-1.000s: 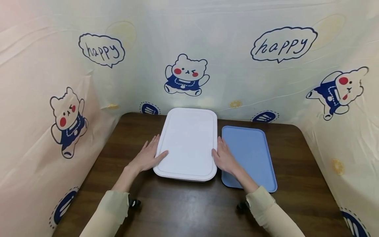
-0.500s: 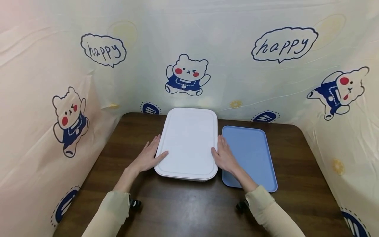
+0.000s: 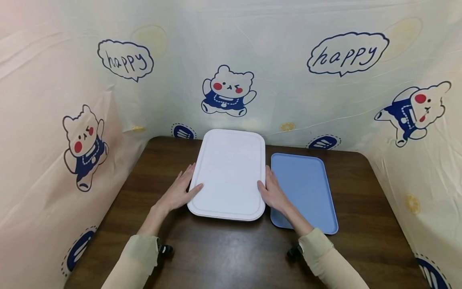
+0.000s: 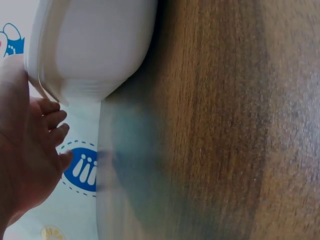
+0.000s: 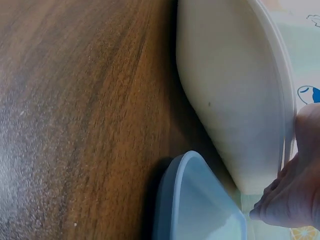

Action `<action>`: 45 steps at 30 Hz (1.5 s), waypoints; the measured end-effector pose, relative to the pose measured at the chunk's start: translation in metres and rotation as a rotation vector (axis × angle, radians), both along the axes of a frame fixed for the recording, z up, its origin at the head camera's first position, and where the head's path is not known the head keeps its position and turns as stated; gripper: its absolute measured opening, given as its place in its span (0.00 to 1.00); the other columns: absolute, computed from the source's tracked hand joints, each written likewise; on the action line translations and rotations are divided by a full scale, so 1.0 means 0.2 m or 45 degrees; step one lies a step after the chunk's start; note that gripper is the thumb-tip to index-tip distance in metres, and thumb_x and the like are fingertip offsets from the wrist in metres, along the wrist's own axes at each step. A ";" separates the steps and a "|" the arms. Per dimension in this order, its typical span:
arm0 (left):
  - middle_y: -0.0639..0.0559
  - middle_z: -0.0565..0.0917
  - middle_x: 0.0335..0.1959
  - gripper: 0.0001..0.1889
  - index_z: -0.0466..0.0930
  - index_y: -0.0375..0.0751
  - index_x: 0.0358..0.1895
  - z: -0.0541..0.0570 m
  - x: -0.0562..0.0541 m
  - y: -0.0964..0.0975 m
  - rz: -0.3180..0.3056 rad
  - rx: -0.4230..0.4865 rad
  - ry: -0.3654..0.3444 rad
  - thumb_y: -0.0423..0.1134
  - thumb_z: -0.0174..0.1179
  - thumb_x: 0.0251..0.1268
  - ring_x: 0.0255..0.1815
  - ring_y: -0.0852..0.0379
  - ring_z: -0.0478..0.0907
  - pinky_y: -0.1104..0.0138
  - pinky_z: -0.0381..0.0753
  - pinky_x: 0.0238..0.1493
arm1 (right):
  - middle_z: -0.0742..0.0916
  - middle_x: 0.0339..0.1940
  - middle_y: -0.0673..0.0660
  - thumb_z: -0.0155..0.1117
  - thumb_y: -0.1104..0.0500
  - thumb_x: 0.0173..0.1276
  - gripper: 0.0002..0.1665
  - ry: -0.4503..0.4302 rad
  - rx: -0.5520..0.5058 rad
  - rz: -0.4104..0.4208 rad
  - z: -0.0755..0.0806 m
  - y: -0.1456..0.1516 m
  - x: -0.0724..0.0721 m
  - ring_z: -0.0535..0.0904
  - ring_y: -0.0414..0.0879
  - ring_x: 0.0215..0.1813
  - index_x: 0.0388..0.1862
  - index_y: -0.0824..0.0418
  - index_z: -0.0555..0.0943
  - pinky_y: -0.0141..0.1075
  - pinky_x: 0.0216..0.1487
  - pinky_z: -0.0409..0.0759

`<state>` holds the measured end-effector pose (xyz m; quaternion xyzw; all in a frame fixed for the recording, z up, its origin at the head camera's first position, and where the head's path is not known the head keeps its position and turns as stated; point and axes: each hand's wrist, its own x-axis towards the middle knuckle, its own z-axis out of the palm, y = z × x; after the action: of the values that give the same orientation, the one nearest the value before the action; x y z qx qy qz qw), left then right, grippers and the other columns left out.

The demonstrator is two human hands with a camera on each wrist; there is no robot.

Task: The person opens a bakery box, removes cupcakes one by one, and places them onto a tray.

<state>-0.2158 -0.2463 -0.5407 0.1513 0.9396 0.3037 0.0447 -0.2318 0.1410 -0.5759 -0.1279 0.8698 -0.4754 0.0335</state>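
A white lid (image 3: 229, 172) covers a white plastic box (image 4: 102, 40) in the middle of the table. My left hand (image 3: 178, 190) grips the lid's left edge, thumb on top, and the left wrist view shows its fingertips curled below the rim. On the opposite side my right hand (image 3: 272, 192) holds the lid's right edge with its thumb over the rim and fingers along the side. In the right wrist view the box wall (image 5: 225, 85) stands on the table beside that hand. The lid hides whatever the box contains.
A shallow blue tray (image 3: 306, 192) lies flat to the right of the box, partly under my right forearm. The dark wooden table (image 3: 223, 257) ends at a printed curtain (image 3: 281, 92) behind and at both sides.
The lid's far edge sits slightly higher in the head view, and less of the box wall shows below its near edge. Both hands stay almost in place.
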 end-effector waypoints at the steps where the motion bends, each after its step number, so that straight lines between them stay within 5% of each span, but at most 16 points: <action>1: 0.38 0.49 0.93 0.48 0.43 0.43 0.92 0.00 0.00 0.00 -0.001 -0.002 0.004 0.64 0.54 0.84 0.94 0.33 0.45 0.31 0.43 0.91 | 0.51 0.94 0.71 0.47 0.44 0.88 0.47 0.010 0.002 -0.002 0.01 0.00 0.01 0.39 0.74 0.93 0.94 0.61 0.44 0.73 0.90 0.43; 10: 0.38 0.49 0.94 0.48 0.42 0.41 0.92 -0.01 0.01 -0.02 0.010 -0.055 0.007 0.64 0.51 0.86 0.95 0.35 0.45 0.33 0.43 0.92 | 0.48 0.94 0.71 0.49 0.50 0.85 0.47 0.043 0.204 -0.035 0.18 -0.06 0.09 0.34 0.76 0.93 0.91 0.70 0.46 0.73 0.90 0.42; 16: 0.38 0.50 0.93 0.47 0.43 0.40 0.92 -0.01 0.02 -0.05 0.022 -0.060 0.008 0.64 0.51 0.86 0.95 0.35 0.45 0.34 0.43 0.92 | 0.52 0.92 0.75 0.54 0.47 0.83 0.49 0.218 0.089 0.013 0.08 -0.05 0.07 0.33 0.76 0.92 0.90 0.70 0.51 0.72 0.91 0.35; 22: 0.36 0.52 0.93 0.46 0.45 0.38 0.91 -0.02 0.04 -0.10 0.040 -0.063 0.037 0.62 0.52 0.86 0.94 0.33 0.47 0.32 0.46 0.91 | 0.51 0.94 0.70 0.54 0.38 0.83 0.53 0.273 -0.006 0.077 -0.04 -0.06 0.01 0.32 0.71 0.94 0.93 0.62 0.49 0.60 0.94 0.26; 30: 0.35 0.50 0.93 0.48 0.44 0.38 0.92 0.00 0.05 -0.17 0.094 -0.035 0.008 0.62 0.54 0.85 0.94 0.33 0.45 0.33 0.45 0.91 | 0.51 0.93 0.73 0.53 0.49 0.84 0.49 0.230 0.233 0.072 0.20 -0.20 0.06 0.34 0.70 0.94 0.90 0.73 0.47 0.66 0.94 0.37; 36: 0.36 0.47 0.93 0.51 0.40 0.43 0.93 0.06 0.07 -0.26 0.155 0.002 -0.084 0.66 0.54 0.83 0.94 0.33 0.43 0.34 0.43 0.92 | 0.50 0.93 0.74 0.52 0.48 0.83 0.51 0.201 0.284 0.112 0.24 -0.29 0.06 0.35 0.70 0.95 0.90 0.74 0.45 0.63 0.95 0.36; 38: 0.37 0.45 0.94 0.50 0.39 0.45 0.93 0.08 0.07 -0.29 0.175 0.031 -0.112 0.66 0.53 0.83 0.95 0.33 0.42 0.33 0.43 0.92 | 0.51 0.92 0.75 0.49 0.44 0.84 0.52 0.245 0.280 0.131 0.18 -0.31 0.03 0.35 0.70 0.95 0.90 0.75 0.46 0.60 0.95 0.34; 43: 0.39 0.43 0.94 0.48 0.40 0.49 0.93 0.10 0.08 -0.33 0.198 0.115 -0.149 0.63 0.54 0.84 0.95 0.32 0.38 0.30 0.41 0.91 | 0.52 0.92 0.73 0.48 0.42 0.84 0.53 0.215 0.345 0.253 0.24 -0.46 0.03 0.35 0.66 0.95 0.90 0.75 0.44 0.58 0.95 0.32; 45: 0.40 0.43 0.94 0.48 0.41 0.50 0.93 0.08 0.07 -0.32 0.192 0.128 -0.167 0.63 0.54 0.84 0.95 0.31 0.38 0.29 0.41 0.90 | 0.51 0.93 0.72 0.52 0.47 0.83 0.53 0.159 0.366 0.267 0.32 -0.53 0.06 0.35 0.65 0.95 0.90 0.75 0.42 0.59 0.95 0.34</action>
<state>-0.2027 -0.3107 -0.5241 0.0621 0.9270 0.3622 0.0753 -0.2204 0.0347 -0.5115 -0.2409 0.9110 -0.3313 0.0468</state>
